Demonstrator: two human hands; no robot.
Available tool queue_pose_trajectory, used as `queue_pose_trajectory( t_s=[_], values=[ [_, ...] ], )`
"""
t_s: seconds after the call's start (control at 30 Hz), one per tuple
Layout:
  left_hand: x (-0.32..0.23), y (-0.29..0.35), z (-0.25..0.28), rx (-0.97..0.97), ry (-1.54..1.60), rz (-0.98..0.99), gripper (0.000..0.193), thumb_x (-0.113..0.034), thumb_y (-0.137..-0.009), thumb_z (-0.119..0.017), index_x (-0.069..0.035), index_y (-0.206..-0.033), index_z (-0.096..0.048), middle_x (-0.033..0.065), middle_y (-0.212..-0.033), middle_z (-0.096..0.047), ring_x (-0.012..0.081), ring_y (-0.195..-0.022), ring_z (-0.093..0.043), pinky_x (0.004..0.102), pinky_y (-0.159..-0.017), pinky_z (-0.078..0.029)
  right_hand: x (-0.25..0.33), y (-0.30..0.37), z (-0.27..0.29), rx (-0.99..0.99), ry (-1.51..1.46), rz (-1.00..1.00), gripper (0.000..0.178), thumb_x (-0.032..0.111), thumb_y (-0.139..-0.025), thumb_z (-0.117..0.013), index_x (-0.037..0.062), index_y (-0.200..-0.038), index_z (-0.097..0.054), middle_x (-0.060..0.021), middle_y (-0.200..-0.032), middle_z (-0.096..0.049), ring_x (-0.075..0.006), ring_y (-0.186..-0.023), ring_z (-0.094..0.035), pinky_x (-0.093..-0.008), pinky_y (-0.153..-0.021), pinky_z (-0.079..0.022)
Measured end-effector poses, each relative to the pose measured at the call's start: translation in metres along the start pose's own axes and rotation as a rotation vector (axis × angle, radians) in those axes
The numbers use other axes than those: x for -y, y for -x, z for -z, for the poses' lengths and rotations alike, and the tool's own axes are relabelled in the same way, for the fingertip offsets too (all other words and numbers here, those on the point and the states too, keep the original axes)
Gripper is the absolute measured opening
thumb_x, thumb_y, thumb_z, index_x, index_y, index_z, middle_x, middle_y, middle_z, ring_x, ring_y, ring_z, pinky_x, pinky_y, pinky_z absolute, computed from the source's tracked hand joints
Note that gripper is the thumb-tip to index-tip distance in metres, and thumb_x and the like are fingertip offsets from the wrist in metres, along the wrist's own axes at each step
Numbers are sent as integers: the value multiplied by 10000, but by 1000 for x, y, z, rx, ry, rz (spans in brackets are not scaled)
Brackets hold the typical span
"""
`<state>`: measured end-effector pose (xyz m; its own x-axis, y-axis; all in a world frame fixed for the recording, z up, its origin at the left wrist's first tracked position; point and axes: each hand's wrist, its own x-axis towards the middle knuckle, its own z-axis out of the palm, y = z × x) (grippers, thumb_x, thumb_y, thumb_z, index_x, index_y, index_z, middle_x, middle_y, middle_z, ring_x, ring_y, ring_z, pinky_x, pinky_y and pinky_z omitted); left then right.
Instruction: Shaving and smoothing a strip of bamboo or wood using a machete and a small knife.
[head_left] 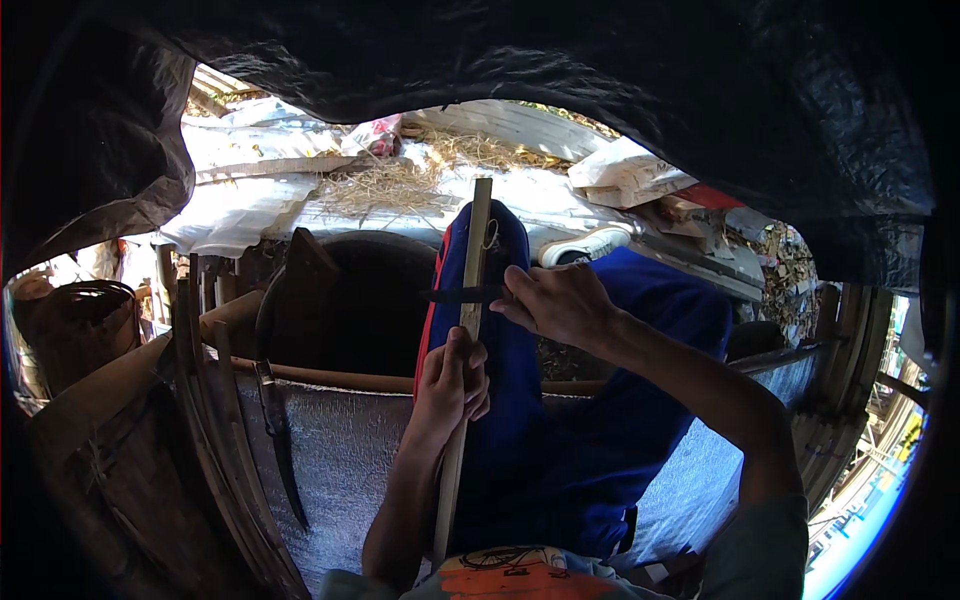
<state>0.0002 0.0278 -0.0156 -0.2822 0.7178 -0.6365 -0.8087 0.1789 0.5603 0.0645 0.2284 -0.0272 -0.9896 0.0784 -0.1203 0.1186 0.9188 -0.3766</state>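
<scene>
A long, narrow strip of pale wood or bamboo [478, 240] lies lengthwise over my leg in blue trousers [600, 400], its far end near the knee. My left hand [455, 385] is wrapped round the strip at about its middle. Just beyond it, my right hand [555, 303] grips a knife by its handle, which the fingers hide. The dark knife blade [460, 296] points left and lies across the strip. A thin curled shaving [491, 235] stands off the strip's right edge beyond the blade.
A curved blade [280, 440] hangs at the left beside several upright slats [205, 400]. Behind my leg is a large dark round container [350, 300]. Silvery sheeting [340, 450] covers the seat. Dark plastic sheeting [560, 50] hangs overhead; straw [385, 185] lies on pale sheets beyond.
</scene>
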Motion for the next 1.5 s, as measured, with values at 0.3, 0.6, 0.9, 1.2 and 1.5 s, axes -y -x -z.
queue_pose_trajectory(
  t_s=[0.3, 0.6, 0.9, 1.2, 1.5],
  values=[
    [1, 0, -2, 0, -34, -6, 445, -438, -1008, -259, -125, -736, -422, -54, -441, -293, 39, -303, -311, 200, -293, -318, -10, 3, 0, -61, 40, 34, 380, 412, -904, -550, 47, -804, -514, -65, -477, -518, -218, -401, -563, -327, -349, -436],
    [0, 1, 0, 28, 39, 6, 437, -461, -999, -273, -149, -738, -431, -63, -448, -283, 28, -311, -300, 188, -297, -301, 0, 0, 24, 70, -263, -145, 294, 295, -931, -538, 8, -877, -497, -115, -542, -544, -292, -476, -578, -400, -437, -442],
    [-2, -3, 1, 30, 20, 5, 444, -476, -994, -284, -148, -730, -425, -65, -446, -275, 31, -307, -290, 188, -300, -303, -10, 6, 27, 128, -389, -59, 353, 319, -950, -511, -3, -805, -504, -98, -473, -519, -258, -416, -565, -365, -405, -441],
    [0, -3, 7, 0, -22, -32, 446, -457, -1003, -256, -146, -726, -414, -66, -434, -275, 32, -302, -303, 200, -295, -313, -29, -18, 25, 56, 9, -48, 384, 356, -957, -485, 2, -817, -537, -83, -464, -531, -218, -408, -580, -355, -355, -440],
    [1, 1, 3, -15, -75, -29, 444, -434, -1009, -259, -129, -725, -413, -56, -434, -285, 36, -299, -311, 198, -292, -315, -24, -15, 25, 22, 83, -75, 410, 388, -934, -513, -8, -833, -549, -84, -435, -526, -232, -396, -589, -337, -358, -464]
  ],
)
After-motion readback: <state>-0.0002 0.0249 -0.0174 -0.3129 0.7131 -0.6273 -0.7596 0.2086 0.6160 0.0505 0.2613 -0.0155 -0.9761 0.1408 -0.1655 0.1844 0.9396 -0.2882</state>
